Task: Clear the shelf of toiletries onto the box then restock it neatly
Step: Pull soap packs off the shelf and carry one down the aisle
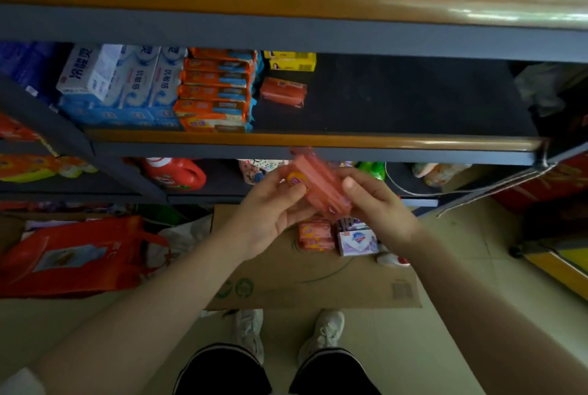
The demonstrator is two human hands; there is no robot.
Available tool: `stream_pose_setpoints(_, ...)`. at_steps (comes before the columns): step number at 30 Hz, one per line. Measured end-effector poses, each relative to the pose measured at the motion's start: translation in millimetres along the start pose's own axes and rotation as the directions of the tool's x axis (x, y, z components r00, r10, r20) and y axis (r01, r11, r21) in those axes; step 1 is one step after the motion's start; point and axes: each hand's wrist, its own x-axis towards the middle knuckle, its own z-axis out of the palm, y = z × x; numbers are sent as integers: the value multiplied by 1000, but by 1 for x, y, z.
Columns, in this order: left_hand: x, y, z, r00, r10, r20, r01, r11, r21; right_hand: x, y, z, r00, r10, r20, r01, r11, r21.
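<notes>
Holding a small pink soap bar with both the left hand and the right hand, likely light, hard, a bit slippery, best pinched at its ends.

A single wide-angle camera on the person's head looks forward and steeply down, straight at a shelf that fills the upper half of the view close in front. Below lie a cardboard box on the floor and, at the bottom edge, the person's own shoes, with straight lines bowed toward the edges.
</notes>
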Motion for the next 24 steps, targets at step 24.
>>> stream_pose_setpoints(24, -177, -73, -99, 682, 118, -721, 297, 857, 421, 11, 63, 104, 733, 530, 427, -365, 836, -410)
